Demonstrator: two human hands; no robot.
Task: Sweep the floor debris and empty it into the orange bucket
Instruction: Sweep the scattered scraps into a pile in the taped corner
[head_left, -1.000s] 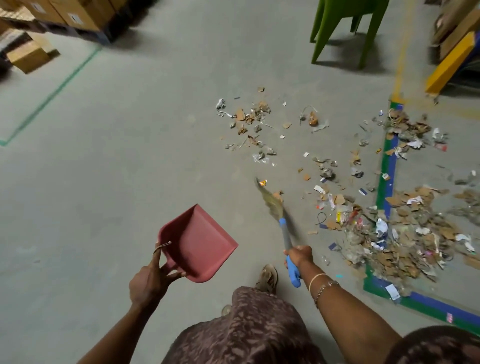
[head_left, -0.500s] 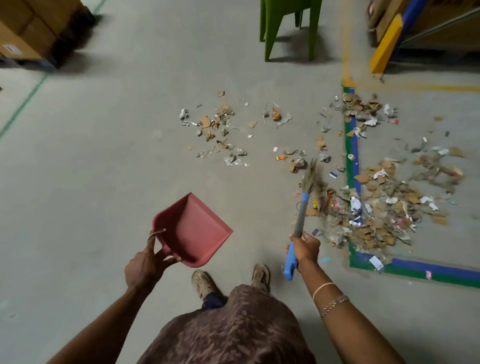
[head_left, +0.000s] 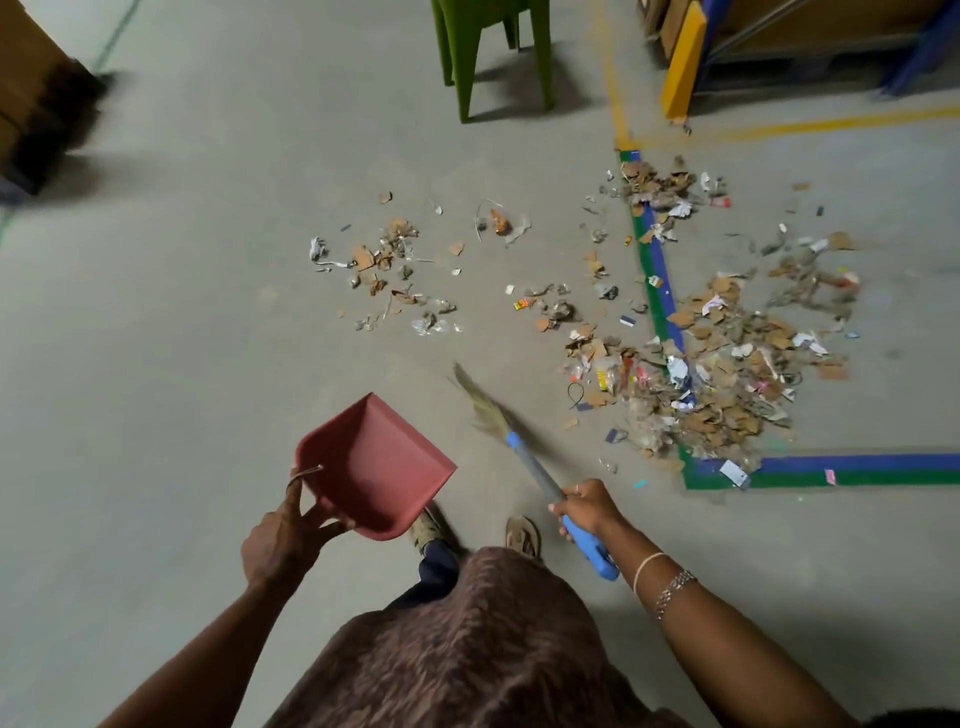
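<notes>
My left hand (head_left: 288, 535) grips the back edge of an empty red dustpan (head_left: 382, 462), held above the floor. My right hand (head_left: 587, 506) holds the blue handle of a short straw broom (head_left: 524, 457); its bristles (head_left: 480, 400) point up and left, off the debris. A big heap of cardboard scraps, paper and wrappers (head_left: 717, 374) lies to the right across a blue-green floor tape corner. A thinner patch of debris (head_left: 395, 270) lies ahead on bare concrete. No orange bucket is in view.
A green plastic chair (head_left: 488, 47) stands at the top centre. A yellow post and blue shelving (head_left: 685, 57) sit top right behind yellow floor lines. Cardboard boxes on a pallet (head_left: 36, 88) are at the top left. My feet (head_left: 522, 535) stand just behind the dustpan.
The broom head swung left and back from the edge of the big heap toward the dustpan. The view shifted a little; the dustpan stayed in my left hand.
</notes>
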